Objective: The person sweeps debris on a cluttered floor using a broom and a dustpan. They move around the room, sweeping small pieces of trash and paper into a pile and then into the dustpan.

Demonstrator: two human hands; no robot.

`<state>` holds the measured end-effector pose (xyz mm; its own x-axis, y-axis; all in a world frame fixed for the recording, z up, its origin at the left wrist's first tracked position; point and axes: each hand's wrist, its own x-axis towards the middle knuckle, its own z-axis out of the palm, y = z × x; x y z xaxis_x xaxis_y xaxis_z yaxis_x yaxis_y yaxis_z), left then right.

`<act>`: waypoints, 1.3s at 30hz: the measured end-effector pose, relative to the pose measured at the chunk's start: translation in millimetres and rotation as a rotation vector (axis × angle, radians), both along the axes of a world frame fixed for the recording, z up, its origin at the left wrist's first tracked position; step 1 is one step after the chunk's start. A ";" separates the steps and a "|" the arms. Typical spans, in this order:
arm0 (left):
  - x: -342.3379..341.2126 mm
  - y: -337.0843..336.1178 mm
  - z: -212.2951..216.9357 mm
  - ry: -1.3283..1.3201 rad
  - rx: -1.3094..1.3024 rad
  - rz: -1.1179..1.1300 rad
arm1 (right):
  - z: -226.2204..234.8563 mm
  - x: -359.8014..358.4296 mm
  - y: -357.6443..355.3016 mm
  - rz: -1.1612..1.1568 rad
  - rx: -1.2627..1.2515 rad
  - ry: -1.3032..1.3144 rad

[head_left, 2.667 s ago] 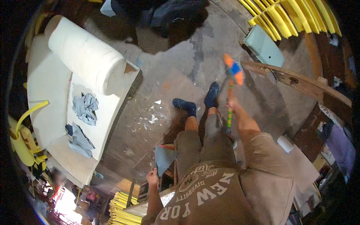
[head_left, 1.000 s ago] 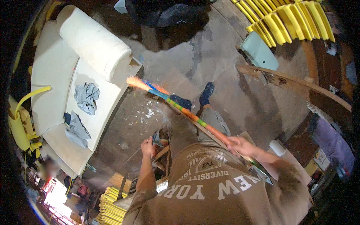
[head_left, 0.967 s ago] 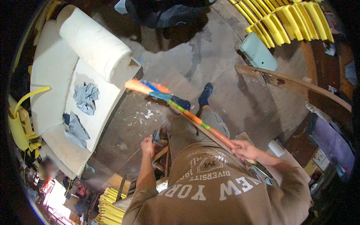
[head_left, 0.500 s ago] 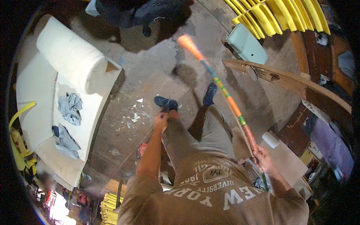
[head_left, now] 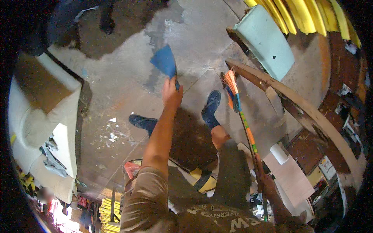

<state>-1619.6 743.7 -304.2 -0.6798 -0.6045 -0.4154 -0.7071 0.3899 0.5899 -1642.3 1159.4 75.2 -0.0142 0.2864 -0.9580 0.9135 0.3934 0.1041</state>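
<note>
My left hand (head_left: 171,93) reaches forward over the floor, closed round the short handle of a flat blue fan-shaped tool (head_left: 164,61); whether it is a small dustpan or a scraper I cannot tell. At the right, my right hand (head_left: 267,183) grips a broom (head_left: 249,134) by its long handle, banded in orange, green and yellow. The broom's orange bristles (head_left: 230,80) point away from me, close to a curved wooden piece. White scraps (head_left: 112,136) lie scattered on the floor left of my feet.
A long curved wooden piece (head_left: 295,99) runs along the right, beside a pale green panel (head_left: 268,42). Yellow curved parts (head_left: 307,17) are stacked behind it. At the left is a cream padded surface (head_left: 58,97) with grey cloth (head_left: 54,163). A dark object (head_left: 105,23) is at far left.
My left hand has moved forward from beside my leg, and the blue tool now shows broadside. The broom's bristle end has come lower and rightward. My view has shifted and my feet have moved apart.
</note>
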 end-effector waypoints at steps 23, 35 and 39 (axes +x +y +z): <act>-111.6 130.3 -207.9 -0.078 -0.162 -0.339 | -44.0 5.2 59.3 0.087 0.082 -0.062; 165.9 -72.7 2.2 -0.826 -0.076 -0.288 | 109.7 -7.5 13.6 0.079 -0.090 -0.252; 322.1 -153.6 60.3 -0.912 -0.412 0.245 | 173.6 -9.2 36.4 0.244 -0.130 -0.178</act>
<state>-1297.5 590.1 -243.9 -0.0485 -0.8964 -0.4405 -0.9064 0.2248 -0.3577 -1651.5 1195.8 248.8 0.1031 0.1706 -0.9799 0.7626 0.6190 0.1880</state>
